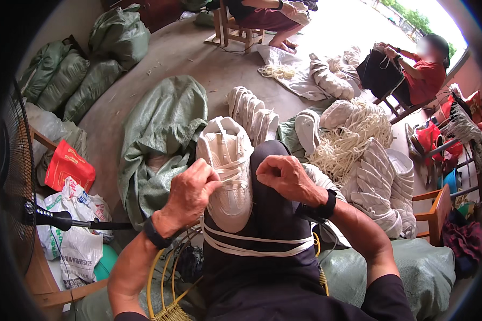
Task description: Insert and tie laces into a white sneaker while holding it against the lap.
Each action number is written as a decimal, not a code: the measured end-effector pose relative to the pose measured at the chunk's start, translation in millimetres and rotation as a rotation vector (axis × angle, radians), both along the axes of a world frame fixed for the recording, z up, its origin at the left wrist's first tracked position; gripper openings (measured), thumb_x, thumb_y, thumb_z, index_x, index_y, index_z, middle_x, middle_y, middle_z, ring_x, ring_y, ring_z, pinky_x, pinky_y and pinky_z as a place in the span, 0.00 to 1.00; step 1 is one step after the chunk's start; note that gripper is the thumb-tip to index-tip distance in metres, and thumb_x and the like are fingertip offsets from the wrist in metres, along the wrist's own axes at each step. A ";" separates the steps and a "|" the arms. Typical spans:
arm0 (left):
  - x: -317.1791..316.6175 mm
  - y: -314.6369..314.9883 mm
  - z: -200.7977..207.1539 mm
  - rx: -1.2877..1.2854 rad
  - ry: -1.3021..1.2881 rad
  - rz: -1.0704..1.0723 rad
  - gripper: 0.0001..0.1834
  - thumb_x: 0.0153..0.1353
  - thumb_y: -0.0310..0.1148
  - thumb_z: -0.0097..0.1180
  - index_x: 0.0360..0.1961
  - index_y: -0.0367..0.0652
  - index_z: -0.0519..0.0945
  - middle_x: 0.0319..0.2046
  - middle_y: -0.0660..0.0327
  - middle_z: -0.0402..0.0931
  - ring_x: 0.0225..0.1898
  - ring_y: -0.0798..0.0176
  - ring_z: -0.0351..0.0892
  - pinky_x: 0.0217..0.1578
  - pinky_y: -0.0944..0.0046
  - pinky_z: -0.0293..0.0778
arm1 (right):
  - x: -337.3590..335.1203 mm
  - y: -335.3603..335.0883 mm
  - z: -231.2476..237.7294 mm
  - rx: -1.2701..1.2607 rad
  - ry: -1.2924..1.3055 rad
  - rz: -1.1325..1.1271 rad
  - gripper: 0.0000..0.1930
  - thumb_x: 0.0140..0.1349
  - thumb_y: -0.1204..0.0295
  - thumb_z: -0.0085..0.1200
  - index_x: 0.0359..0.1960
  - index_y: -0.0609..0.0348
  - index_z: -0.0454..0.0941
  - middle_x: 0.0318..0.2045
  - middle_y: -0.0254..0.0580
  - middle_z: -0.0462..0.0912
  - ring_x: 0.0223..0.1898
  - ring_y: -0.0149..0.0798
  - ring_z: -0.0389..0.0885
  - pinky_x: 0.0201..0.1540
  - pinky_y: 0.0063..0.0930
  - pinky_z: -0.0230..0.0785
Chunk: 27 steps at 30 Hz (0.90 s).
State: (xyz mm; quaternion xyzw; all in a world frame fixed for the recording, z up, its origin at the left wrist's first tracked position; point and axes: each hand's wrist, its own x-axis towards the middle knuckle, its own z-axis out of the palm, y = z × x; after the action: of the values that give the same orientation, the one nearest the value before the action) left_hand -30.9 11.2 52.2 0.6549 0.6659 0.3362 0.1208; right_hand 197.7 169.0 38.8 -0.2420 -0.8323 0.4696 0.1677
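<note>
A white lace-up shoe (229, 209) rests on my left thigh, toe toward me. A white shoelace (231, 174) crosses its upper in loose strands. At the shoe's left edge my left hand (191, 193) is closed in a pinch on the lace. My right hand (292, 181) is held just right of the shoe, over my other leg. Its thumb and fingertips are pressed together; whatever they grip is too fine to make out. White cords (257, 245) run across my dark-trousered thighs below the shoe.
Stacked white shoes (377, 190) and a tangle of pale laces (353, 142) lie to the right. A green woven sack (163, 139) is ahead left; several full sacks (120, 37) stand behind. A fan (17, 160) is at left. Two people sit farther off, one in red (428, 80).
</note>
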 end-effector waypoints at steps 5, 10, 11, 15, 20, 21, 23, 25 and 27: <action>-22.1 -8.9 7.3 -0.243 -0.253 0.050 0.06 0.62 0.27 0.63 0.33 0.38 0.77 0.33 0.61 0.70 0.32 0.63 0.69 0.36 0.62 0.68 | -0.5 -0.1 -0.9 0.002 -0.018 -0.044 0.07 0.58 0.72 0.63 0.34 0.63 0.84 0.25 0.44 0.86 0.27 0.39 0.85 0.34 0.32 0.76; 1.0 -6.2 5.8 0.045 -0.112 0.058 0.10 0.54 0.26 0.69 0.35 0.41 0.80 0.35 0.61 0.71 0.29 0.60 0.73 0.32 0.59 0.71 | -2.5 -1.6 -1.3 0.040 0.012 -0.031 0.07 0.58 0.72 0.63 0.34 0.62 0.84 0.25 0.45 0.86 0.27 0.39 0.85 0.34 0.32 0.76; 3.7 -4.7 6.7 0.066 0.004 0.045 0.10 0.54 0.27 0.70 0.35 0.41 0.81 0.36 0.60 0.72 0.32 0.56 0.77 0.34 0.56 0.74 | -2.8 -1.8 -1.5 0.038 0.001 -0.042 0.06 0.58 0.72 0.63 0.34 0.62 0.84 0.25 0.44 0.86 0.27 0.39 0.85 0.34 0.33 0.76; 6.5 1.0 8.0 0.045 0.119 0.021 0.09 0.53 0.27 0.70 0.33 0.40 0.81 0.37 0.58 0.73 0.35 0.53 0.81 0.35 0.53 0.76 | -2.7 -2.2 -2.6 0.055 0.009 -0.024 0.06 0.62 0.74 0.63 0.36 0.64 0.84 0.23 0.33 0.81 0.27 0.24 0.76 0.31 0.24 0.70; -9.4 -4.5 3.1 -0.020 -0.127 -0.007 0.07 0.57 0.25 0.66 0.32 0.38 0.79 0.39 0.59 0.71 0.36 0.58 0.75 0.37 0.60 0.72 | -1.7 -1.9 -3.3 0.038 0.004 -0.037 0.06 0.57 0.72 0.63 0.34 0.62 0.84 0.25 0.44 0.85 0.27 0.40 0.85 0.34 0.33 0.76; -14.0 -7.3 2.1 -0.045 -0.187 -0.005 0.06 0.59 0.25 0.65 0.32 0.37 0.79 0.39 0.58 0.72 0.37 0.58 0.76 0.38 0.60 0.72 | -1.7 -1.8 -3.2 0.037 0.004 -0.037 0.06 0.57 0.72 0.63 0.34 0.62 0.84 0.25 0.44 0.85 0.27 0.40 0.85 0.34 0.33 0.76; -21.5 -11.5 -0.2 -0.088 -0.291 -0.017 0.07 0.63 0.28 0.62 0.33 0.36 0.79 0.42 0.56 0.71 0.40 0.59 0.73 0.43 0.62 0.71 | -2.1 -2.0 -2.8 0.038 -0.004 -0.050 0.06 0.58 0.72 0.63 0.34 0.62 0.84 0.26 0.44 0.85 0.27 0.40 0.85 0.34 0.33 0.76; -24.9 -13.1 -3.2 -0.089 -0.312 -0.027 0.07 0.63 0.29 0.62 0.33 0.36 0.79 0.42 0.55 0.71 0.42 0.59 0.73 0.44 0.62 0.70 | -2.1 -2.1 -2.6 0.056 0.015 -0.038 0.06 0.58 0.72 0.63 0.34 0.62 0.84 0.26 0.44 0.85 0.27 0.39 0.85 0.34 0.33 0.76; -27.9 -14.4 -4.1 -0.086 -0.335 -0.039 0.08 0.64 0.30 0.62 0.33 0.36 0.79 0.43 0.55 0.71 0.43 0.59 0.73 0.45 0.62 0.70 | -1.4 -2.1 -2.7 0.067 0.012 -0.037 0.06 0.58 0.72 0.63 0.34 0.62 0.84 0.26 0.44 0.85 0.28 0.39 0.85 0.34 0.33 0.75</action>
State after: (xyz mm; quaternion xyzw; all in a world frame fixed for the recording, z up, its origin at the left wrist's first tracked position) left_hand -58.8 -3.3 48.1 0.5968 0.6374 0.4094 0.2644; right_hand 196.3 166.9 36.1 -0.2490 -0.8420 0.4396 0.1893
